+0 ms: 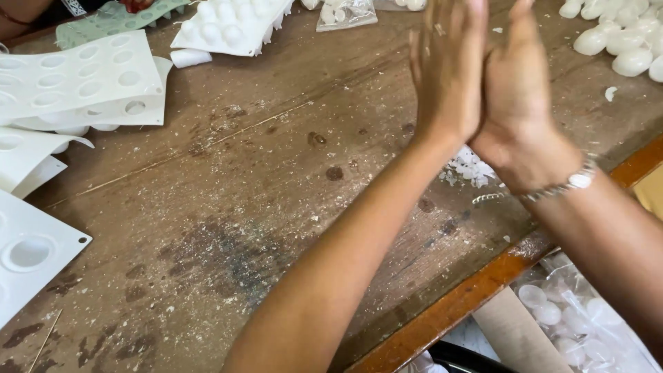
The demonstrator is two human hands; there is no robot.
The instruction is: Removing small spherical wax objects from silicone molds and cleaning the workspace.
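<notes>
Nearest, the person's left hand (445, 69) and right hand (514, 83) were pressed palm to palm, flat, whether holding anything I couldn't tell, above small white crumbly scraps (468, 168) on the worn brown wooden table (276, 207); apparently rubbing something, needing steady pressure next.

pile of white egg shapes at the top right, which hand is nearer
Right. The right hand is beside the white egg shapes; the left hand, pressed against it, is on the far side.

hands (483, 83): fingertips cut off at top edge | between palms: hidden
</notes>
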